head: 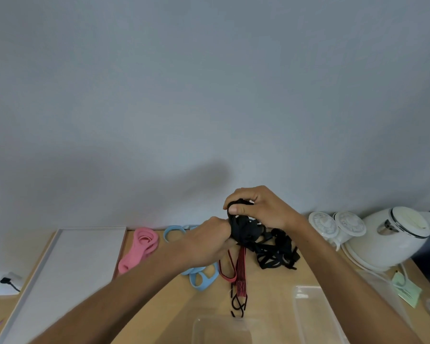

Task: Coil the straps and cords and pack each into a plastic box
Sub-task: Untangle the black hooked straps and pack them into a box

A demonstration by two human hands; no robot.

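Surface: wooden table (271,289), grey wall behind.
Strap (246,229): black, held above table, tail trailing down.
Left hand (206,242): curled around strap.
Right hand (256,209): pinched on strap loop.
Box (221,330): near edge.

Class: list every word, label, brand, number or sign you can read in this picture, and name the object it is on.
None can be read.
Green paper tag by the white kettle: faint marks, too blurred to read.
White lidded cups: lid decoration only, no legible words.
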